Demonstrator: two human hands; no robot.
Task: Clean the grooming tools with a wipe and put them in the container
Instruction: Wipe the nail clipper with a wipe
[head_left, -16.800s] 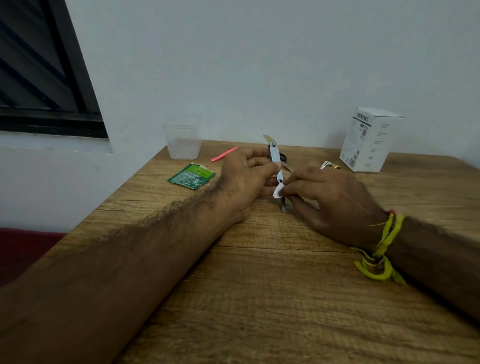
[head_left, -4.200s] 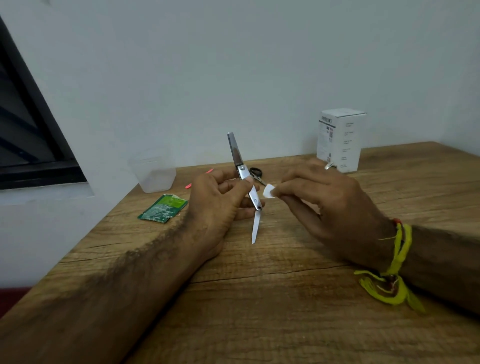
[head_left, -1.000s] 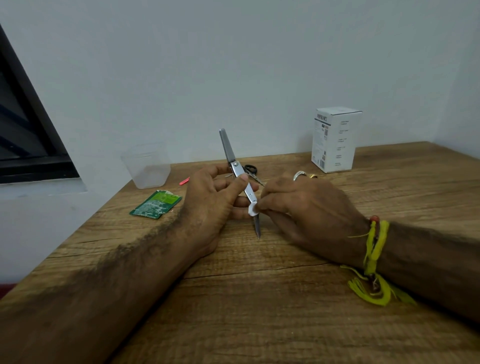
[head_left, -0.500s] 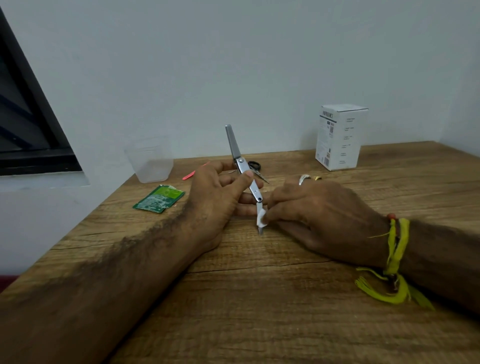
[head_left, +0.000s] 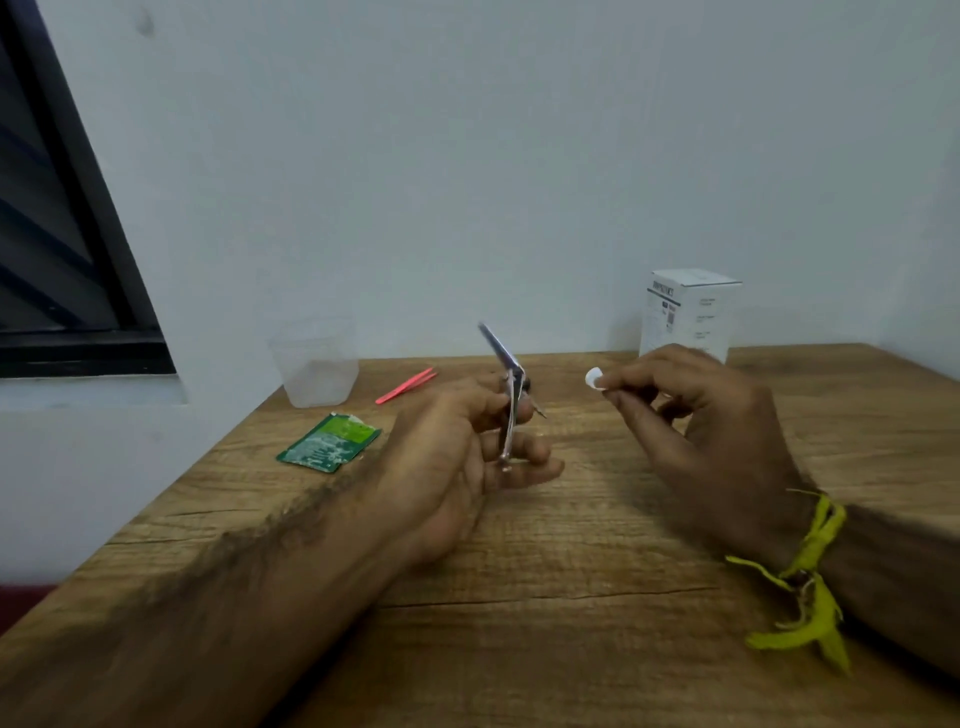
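My left hand grips a metal nail clipper upright above the wooden table, its lever swung up and back. To the right, my right hand pinches a small folded white wipe between thumb and fingertips, held clear of the clipper. A clear plastic container stands at the back left near the wall. Pink tweezers lie on the table behind my left hand. Small scissors lie mostly hidden behind the clipper.
A torn green wipe sachet lies left of my left hand. A white cardboard box stands at the back right against the wall. A dark window frame is at the far left.
My right hand has lifted the wipe off the clipper's lower end and moved it up and to the right. The left hand has turned the clipper a little.
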